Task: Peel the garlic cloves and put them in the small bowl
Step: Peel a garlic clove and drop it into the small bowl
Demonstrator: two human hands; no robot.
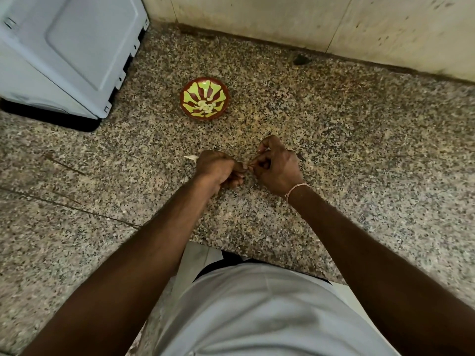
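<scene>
A small red bowl (204, 99) with a yellow-green petal pattern sits on the speckled granite counter (334, 150), holding several pale peeled cloves (204, 107). Nearer to me, my left hand (218, 170) and my right hand (277, 168) meet over the counter, fingers curled. Between their fingertips they pinch a small garlic clove (249, 168), mostly hidden. A pale scrap of garlic (191, 157) lies on the counter just left of my left hand.
A white appliance (69, 52) stands at the back left on the counter. A tiled wall (308, 21) runs along the back. A dark speck (301, 59) lies near the wall. The counter's front edge is by my white shirt.
</scene>
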